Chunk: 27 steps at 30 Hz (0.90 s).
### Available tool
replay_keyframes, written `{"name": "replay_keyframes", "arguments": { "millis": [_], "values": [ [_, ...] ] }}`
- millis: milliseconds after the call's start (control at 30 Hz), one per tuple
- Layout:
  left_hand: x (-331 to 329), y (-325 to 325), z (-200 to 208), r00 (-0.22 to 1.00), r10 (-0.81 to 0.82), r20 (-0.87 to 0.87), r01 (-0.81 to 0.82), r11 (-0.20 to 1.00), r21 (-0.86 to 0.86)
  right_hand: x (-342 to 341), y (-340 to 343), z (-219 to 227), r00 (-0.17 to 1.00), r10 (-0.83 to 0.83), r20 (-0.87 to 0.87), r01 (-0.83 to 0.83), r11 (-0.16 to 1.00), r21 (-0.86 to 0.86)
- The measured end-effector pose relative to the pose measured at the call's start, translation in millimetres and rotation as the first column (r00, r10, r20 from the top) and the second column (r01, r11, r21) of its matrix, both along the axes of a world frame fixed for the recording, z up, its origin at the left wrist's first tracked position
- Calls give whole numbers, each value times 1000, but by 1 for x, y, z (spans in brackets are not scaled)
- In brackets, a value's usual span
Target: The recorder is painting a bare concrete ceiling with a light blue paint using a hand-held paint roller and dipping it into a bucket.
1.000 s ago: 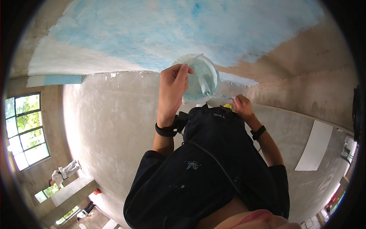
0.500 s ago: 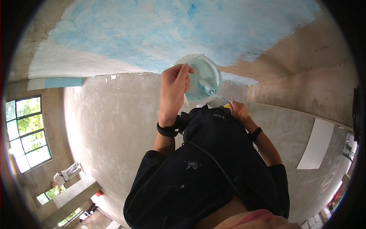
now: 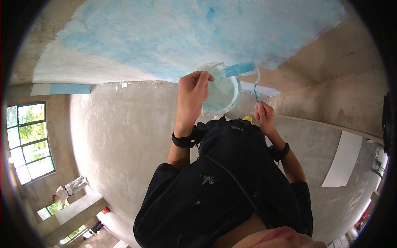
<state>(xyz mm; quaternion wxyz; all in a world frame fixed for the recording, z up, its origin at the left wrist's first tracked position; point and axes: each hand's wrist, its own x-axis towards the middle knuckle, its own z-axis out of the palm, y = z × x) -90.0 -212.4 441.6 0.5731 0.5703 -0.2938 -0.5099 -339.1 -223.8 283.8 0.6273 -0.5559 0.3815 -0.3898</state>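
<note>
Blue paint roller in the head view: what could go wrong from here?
The roller might drip outside the bucket, since it extends past the right rim in this view. The bucket might tilt and slop, as only the left grip appears to hold it. The thin frame in the right grip might twist, swinging the roller.

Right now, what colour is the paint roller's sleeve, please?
The roller sleeve is blue, clearest in the head view.
</note>
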Motion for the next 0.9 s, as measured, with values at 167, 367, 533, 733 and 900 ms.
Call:
{"name": "replay_keyframes", "arguments": {
  "millis": [167, 367, 533, 733, 900],
  "values": [
    [1, -1, -5, 999, 11, 37, -10, 1000, -14, -8, 5, 31, 988, 156, 12, -155, 967, 203],
    [2, -1, 0, 995, 46, 85, -44, 999, -29, -8, 5, 31, 925, 339, 174, -381, 815, 436],
    [4, -2, 2, 996, 39, 84, -37, 999, -29, -7, 3, 22, 908, 389, 153, -414, 781, 468],
    [4, -4, -1, 998, 36, 58, -34, 999, -32, -7, -4, 19, 884, 459, 87, -437, 748, 499],
    [5, -2, -2, 997, 31, 74, -28, 999, -40, -5, 1, 10, 855, 518, -29, -441, 755, 485]
  ]
}}
